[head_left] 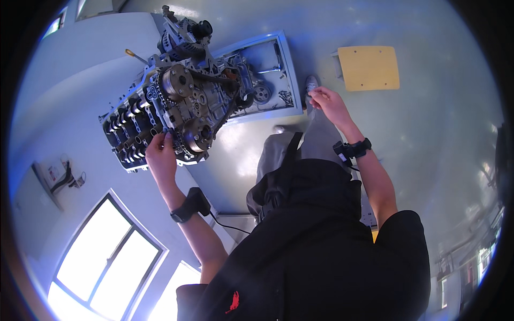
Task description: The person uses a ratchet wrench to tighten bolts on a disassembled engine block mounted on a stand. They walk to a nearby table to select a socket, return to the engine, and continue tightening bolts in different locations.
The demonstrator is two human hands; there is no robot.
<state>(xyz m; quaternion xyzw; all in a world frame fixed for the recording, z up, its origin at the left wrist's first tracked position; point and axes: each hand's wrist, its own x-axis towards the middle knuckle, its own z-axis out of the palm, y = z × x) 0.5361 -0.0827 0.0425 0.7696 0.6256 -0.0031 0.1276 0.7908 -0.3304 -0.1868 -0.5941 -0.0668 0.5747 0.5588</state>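
**Left hand's at the engine, go easy**

I've got the left hand [161, 155] at the near edge of the engine [199, 100], which sits just beside a framed tray [293, 75]. Left grip looks narrow, but I can't tell if it's pinching anything. Right hand [331, 107] is well apart from it, fingers loosely curled, contents unclear. I'd work by fingertip, light pressure, knuckles off the edges. Engine's opened up: grey metal, two round sprockets [178, 81], dark rows of cavities alongside.
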